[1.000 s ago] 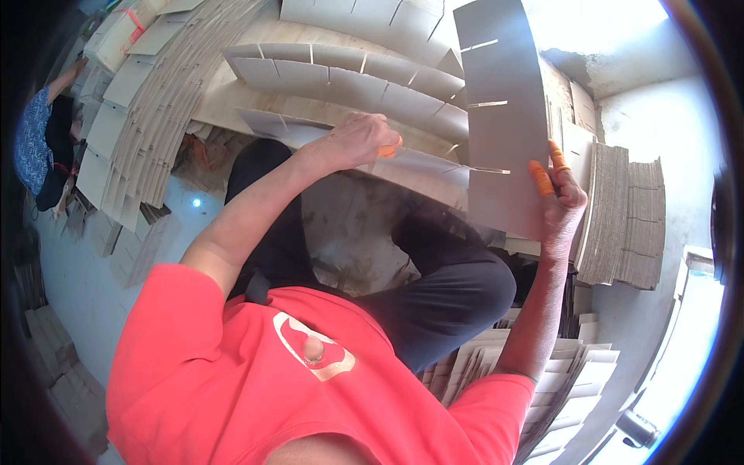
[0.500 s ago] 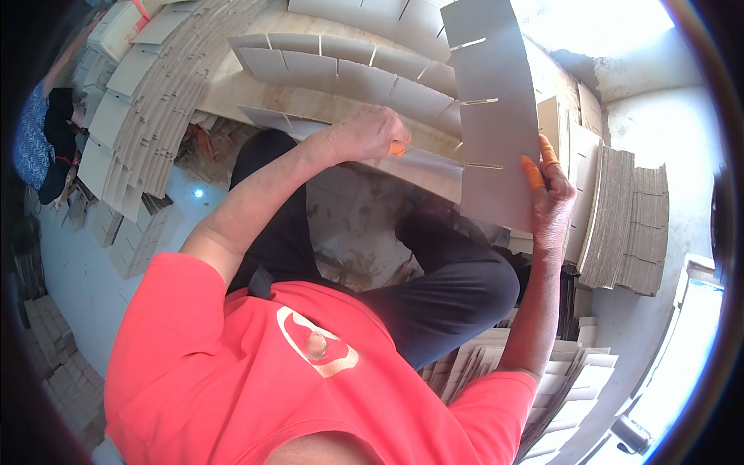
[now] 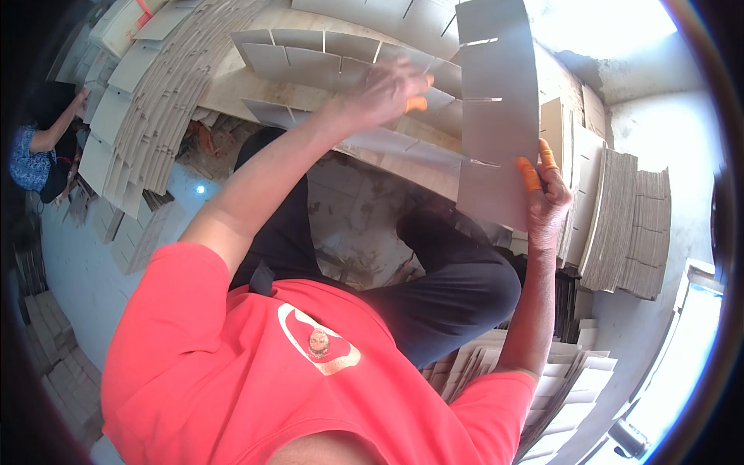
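Note:
My right hand (image 3: 549, 198) grips the lower right edge of a long grey cardboard strip (image 3: 500, 85) with cut slots, held upright. Orange finger covers sit on some fingers of both hands. My left hand (image 3: 389, 91), slightly blurred, is raised over the slotted strips to the left of the held one, thumb and fingertips apart with nothing seen between them. Below and behind it, two slotted strips (image 3: 310, 63) stand on edge, close together, on a wooden board (image 3: 225, 87). A nearer strip (image 3: 407, 145) stands along the board's front edge, partly behind my left forearm.
Stacked slotted cardboard (image 3: 174, 85) runs along the left. More stacks (image 3: 620, 221) stand at the right by the wall, and others (image 3: 570, 387) lie beside my right elbow. A co-worker in a blue patterned top (image 3: 31, 159) sits at the far left. My crossed legs (image 3: 449, 302) are below the board.
My left hand has lifted away from the nearer strip, moving up and slightly right, its fingers parting. My right hand and its strip have barely shifted. The co-worker's arm and body have moved.

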Tool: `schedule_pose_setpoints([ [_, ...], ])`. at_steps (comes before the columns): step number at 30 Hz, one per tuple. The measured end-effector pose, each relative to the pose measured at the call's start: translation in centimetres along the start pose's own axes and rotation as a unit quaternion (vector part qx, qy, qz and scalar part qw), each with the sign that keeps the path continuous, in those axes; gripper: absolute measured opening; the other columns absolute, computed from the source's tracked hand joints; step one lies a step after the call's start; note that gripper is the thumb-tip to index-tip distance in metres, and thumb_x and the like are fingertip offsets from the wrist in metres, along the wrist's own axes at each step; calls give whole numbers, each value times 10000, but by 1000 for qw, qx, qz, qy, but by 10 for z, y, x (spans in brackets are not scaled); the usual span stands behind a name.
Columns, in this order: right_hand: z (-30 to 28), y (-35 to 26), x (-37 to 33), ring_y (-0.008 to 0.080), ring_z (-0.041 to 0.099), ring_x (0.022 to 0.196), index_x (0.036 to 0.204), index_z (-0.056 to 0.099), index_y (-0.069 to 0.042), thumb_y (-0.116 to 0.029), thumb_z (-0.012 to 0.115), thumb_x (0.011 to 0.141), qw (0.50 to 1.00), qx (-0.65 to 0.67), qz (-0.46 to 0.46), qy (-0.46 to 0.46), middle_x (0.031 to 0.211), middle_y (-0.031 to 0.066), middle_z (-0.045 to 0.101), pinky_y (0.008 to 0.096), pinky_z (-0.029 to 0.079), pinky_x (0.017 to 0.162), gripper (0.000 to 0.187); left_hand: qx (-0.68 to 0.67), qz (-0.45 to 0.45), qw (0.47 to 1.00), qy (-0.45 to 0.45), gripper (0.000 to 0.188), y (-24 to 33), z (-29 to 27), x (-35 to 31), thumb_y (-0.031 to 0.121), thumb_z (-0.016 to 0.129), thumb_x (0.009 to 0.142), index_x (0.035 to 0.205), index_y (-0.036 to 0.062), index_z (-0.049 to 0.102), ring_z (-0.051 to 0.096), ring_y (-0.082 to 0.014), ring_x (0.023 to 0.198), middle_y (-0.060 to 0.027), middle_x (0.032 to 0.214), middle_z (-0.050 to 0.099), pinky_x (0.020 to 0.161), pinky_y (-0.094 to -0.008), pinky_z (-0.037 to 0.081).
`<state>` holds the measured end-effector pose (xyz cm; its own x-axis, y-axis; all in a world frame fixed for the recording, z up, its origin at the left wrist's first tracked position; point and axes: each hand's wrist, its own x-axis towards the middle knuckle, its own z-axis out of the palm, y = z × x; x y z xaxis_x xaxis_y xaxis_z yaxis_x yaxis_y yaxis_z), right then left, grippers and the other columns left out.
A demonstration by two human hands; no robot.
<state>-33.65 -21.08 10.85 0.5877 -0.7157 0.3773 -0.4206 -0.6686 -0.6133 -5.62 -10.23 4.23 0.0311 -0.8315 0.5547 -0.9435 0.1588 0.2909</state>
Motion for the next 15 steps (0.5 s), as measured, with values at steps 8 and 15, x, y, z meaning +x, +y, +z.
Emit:
schedule_pose_setpoints([
  [8,9,1,-4,22,440,611,1220,604,-15,-12,699,809,999,9,34,-25,673,-34,543,162,400,578,421,22,-73,990,-118,62,-24,20,9,0,588,741,691,21,558,608,-347,683,-153,659,587,616,-444,494],
  [15,17,9,-5,43,447,596,1204,610,-9,-16,680,826,998,1,5,-59,654,31,553,192,427,574,385,-4,-92,986,-139,51,-23,18,5,24,563,731,690,31,592,615,-348,687,-169,675,597,612,-443,494],
])
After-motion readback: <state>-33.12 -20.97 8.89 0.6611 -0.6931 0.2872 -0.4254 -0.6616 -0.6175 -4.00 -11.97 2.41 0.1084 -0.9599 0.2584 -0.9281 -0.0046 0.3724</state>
